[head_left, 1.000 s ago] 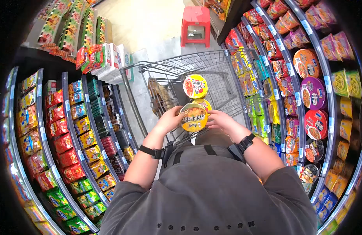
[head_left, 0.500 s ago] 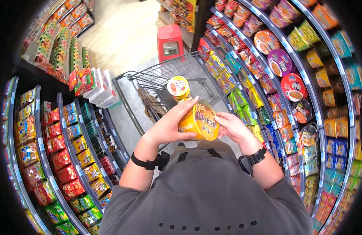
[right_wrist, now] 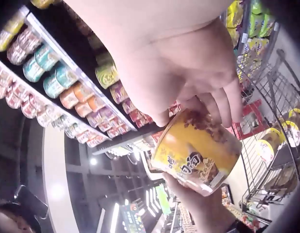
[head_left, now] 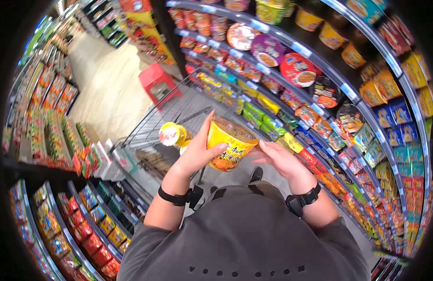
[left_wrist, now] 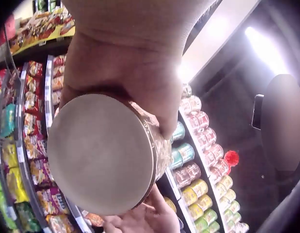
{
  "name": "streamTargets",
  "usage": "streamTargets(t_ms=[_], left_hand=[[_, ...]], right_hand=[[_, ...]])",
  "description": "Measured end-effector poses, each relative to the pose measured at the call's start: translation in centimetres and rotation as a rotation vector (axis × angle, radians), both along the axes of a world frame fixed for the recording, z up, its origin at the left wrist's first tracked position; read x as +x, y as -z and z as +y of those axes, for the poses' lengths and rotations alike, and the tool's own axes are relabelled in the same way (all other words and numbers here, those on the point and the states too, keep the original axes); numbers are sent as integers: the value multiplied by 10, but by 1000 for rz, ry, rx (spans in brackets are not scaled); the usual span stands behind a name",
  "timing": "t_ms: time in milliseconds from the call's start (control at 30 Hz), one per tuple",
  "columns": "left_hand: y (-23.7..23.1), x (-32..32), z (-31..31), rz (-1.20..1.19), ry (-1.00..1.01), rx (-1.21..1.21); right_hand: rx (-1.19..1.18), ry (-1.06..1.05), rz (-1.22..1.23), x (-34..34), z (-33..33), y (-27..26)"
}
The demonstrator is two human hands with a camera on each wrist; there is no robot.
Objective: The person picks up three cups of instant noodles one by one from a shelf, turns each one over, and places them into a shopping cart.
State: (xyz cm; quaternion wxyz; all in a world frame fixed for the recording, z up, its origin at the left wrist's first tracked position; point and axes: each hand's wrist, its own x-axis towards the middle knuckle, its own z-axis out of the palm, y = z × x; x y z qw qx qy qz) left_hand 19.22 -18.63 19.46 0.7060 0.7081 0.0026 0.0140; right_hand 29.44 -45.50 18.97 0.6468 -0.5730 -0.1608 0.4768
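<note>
My left hand (head_left: 197, 150) grips a yellow instant noodle tub (head_left: 230, 147) from its left side, thumb across the printed wall. The tub is tilted, its printed side turned up in the head view. Its round pale base (left_wrist: 101, 155) fills the middle of the left wrist view. On the other side, my right hand (head_left: 284, 161) has its fingers extended, fingertips right at the tub's edge. The right wrist view shows those fingers (right_wrist: 220, 104) overlapping the tub's yellow wall (right_wrist: 198, 145), with the left hand (right_wrist: 203, 206) beneath it.
A wire shopping cart (head_left: 153, 105) stands ahead, with yellow tubs (head_left: 170, 135) in it. Shelves of noodle tubs and packets (head_left: 296, 70) rise along the right; packet racks (head_left: 85, 225) line the left. A red stool (head_left: 158, 82) stands beyond the cart.
The view has swung right toward the shelves. The tub has been turned so its side wall faces up instead of its lid. The right hand has loosened from the tub's edge, its fingers straighter.
</note>
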Motion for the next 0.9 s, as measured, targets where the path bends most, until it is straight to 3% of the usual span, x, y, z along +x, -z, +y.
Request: streamTargets(t_ms=[33,267,500,600,667,900], left_hand=[[4,18,-15,0,26,-11],[17,133,-121,-4,214,189],[-6,209,-205,83,337,222],[-16,231,-229,42,306,291],[-19,242,-240,-162,200,294],[-57,287,-254,-359,199,240]], right_hand=[[56,37,95,6,-16,-2],[97,257,111,58,-138,7],[84,365,37,105,-231,-8],[111,403,-34,122,-252,-24],[130,416,-76,132,-260,-35],[357,494,-236,162,-265,-61]])
